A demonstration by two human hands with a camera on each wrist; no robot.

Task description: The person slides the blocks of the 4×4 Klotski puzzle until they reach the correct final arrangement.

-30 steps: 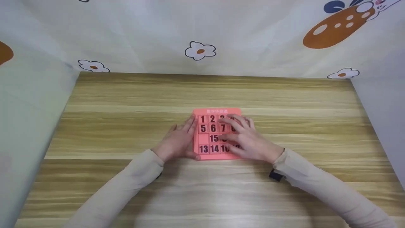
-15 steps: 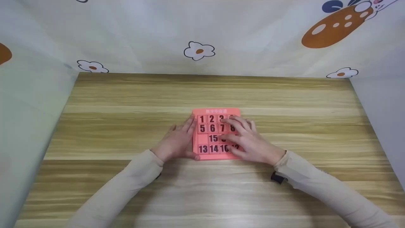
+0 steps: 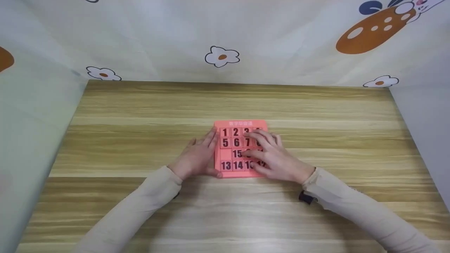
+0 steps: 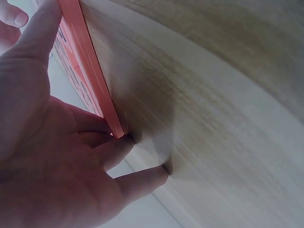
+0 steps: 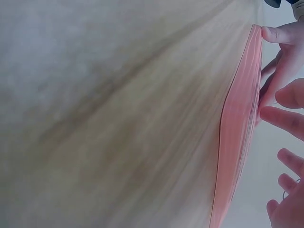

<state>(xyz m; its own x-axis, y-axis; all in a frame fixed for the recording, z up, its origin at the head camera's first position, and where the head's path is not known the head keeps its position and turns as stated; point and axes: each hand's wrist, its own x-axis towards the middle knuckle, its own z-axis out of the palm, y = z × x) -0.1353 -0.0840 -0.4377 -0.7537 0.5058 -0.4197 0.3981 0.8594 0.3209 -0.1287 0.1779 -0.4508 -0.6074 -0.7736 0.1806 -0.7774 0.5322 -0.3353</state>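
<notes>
A pink number sliding puzzle (image 3: 240, 174) lies flat on the table in the head view, its tiles bearing black numbers. An open slot (image 3: 226, 154) shows at the left of the third row, beside tile 15 (image 3: 237, 154). My left hand (image 3: 194, 157) rests along the puzzle's left side, thumb at the near corner and fingers extended by the edge. In the left wrist view, two fingertips reach the table. My right hand (image 3: 279, 156) hovers over the right-hand columns with fingers spread and slightly bent, partly hiding several tiles. One finger is over the tile right of 15; contact is unclear.
The wood-grain table (image 3: 140, 116) extends around the puzzle. A pale curtain (image 3: 281, 42) with flower and carrot prints stands behind it, and pale walls close both sides. A black wrist device (image 3: 306, 197) shows under the right sleeve.
Over the puzzle, my right hand has shifted only slightly, its fingers moving a little above the tiles. The left hand stays in place, and the visible tile order is the same.
</notes>
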